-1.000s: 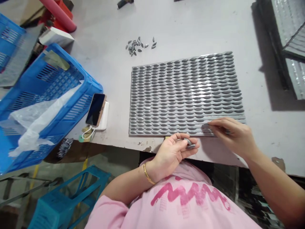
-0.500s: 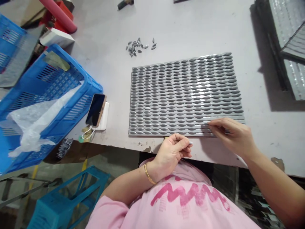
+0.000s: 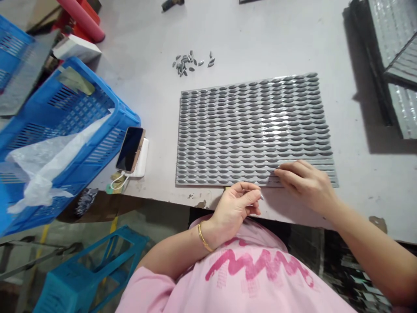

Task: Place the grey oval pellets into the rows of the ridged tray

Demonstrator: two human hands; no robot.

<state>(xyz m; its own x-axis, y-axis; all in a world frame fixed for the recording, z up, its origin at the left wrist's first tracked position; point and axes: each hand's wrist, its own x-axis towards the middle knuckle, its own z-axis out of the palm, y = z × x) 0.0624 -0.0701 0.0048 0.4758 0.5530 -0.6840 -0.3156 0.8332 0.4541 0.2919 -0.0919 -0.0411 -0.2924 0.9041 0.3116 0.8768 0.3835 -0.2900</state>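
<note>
A grey rectangular panel (image 3: 239,130) lies on the table, covered in rows of small grey leaf-shaped pieces. Bare ridged strips show at its near right corner. My right hand (image 3: 304,182) rests over that corner with thumb and fingers pinched together at the panel's surface; whatever is between the fingertips is hidden. Just off the near edge, my left hand (image 3: 237,202) is closed, palm side up. The tip of a grey leaf-shaped piece (image 3: 261,197) sticks out between its thumb and fingers.
Loose grey pieces (image 3: 184,64) lie behind the panel. To the left are a phone (image 3: 130,150) on a white charger, a blue crate (image 3: 122,113) holding a plastic bag, and a blue stool (image 3: 74,282) below. Stacked panels (image 3: 387,56) stand at the right.
My left fingers have curled in over the pieces that lay exposed in them. My right hand has shifted a little left along the panel's near rows.
</note>
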